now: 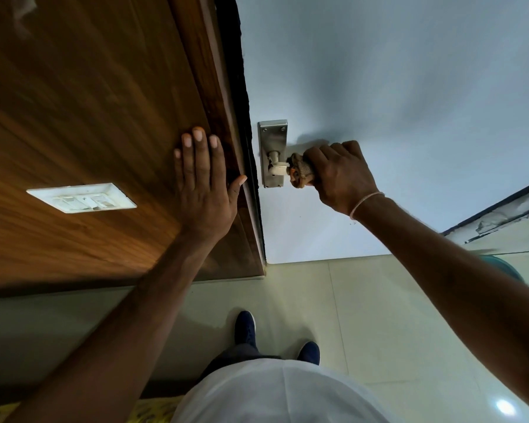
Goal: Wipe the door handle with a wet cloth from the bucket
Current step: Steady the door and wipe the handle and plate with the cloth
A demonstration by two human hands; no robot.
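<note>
A metal door handle [276, 162] on a steel backplate [271, 138] is fixed to the pale blue-white door [394, 96]. My right hand [339, 175] is closed around a brownish wet cloth [300, 174] that wraps the lever of the handle; only the lever's inner end shows. My left hand [203, 184] lies flat, fingers spread, on the wooden panel [83, 117] beside the door frame. A teal bucket [507, 267] is partly hidden behind my right forearm at the right edge.
A white switch plate [81, 197] is set in the wooden panel at the left. The dark door frame [244, 132] runs between panel and door. Cream floor tiles [363, 315] lie below, with my two blue shoes [244, 328].
</note>
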